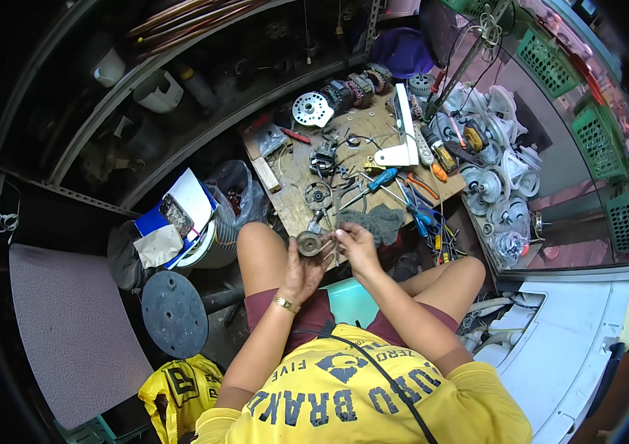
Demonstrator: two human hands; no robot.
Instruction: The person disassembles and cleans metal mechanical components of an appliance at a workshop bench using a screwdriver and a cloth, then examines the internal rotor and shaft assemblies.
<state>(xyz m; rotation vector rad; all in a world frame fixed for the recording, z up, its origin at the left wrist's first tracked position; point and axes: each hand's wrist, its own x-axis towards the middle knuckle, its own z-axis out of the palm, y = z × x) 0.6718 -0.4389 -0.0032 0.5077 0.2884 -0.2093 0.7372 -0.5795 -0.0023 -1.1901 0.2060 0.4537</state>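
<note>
Above my lap, at the near edge of a wooden workbench (292,196), my left hand (302,275) holds a round, grimy metal part (310,243) with a raised ring and a central hole. Just to its right, my right hand (360,253) has thumb and fingertips pinched together beside the part. What those fingertips grip, if anything, is too small to make out. Beyond my hands lies another round metal piece (318,195) with openings in it. A dark grey rag (377,222) rests on the bench edge, close to my right fingers.
Blue-handled screwdrivers (382,180), orange-handled pliers (424,189) and a drill (439,148) lie on the bench's right side. Motor parts (313,109) line its back. White plastic parts (503,174) are heaped to the right. A round metal plate (175,314) stands at left.
</note>
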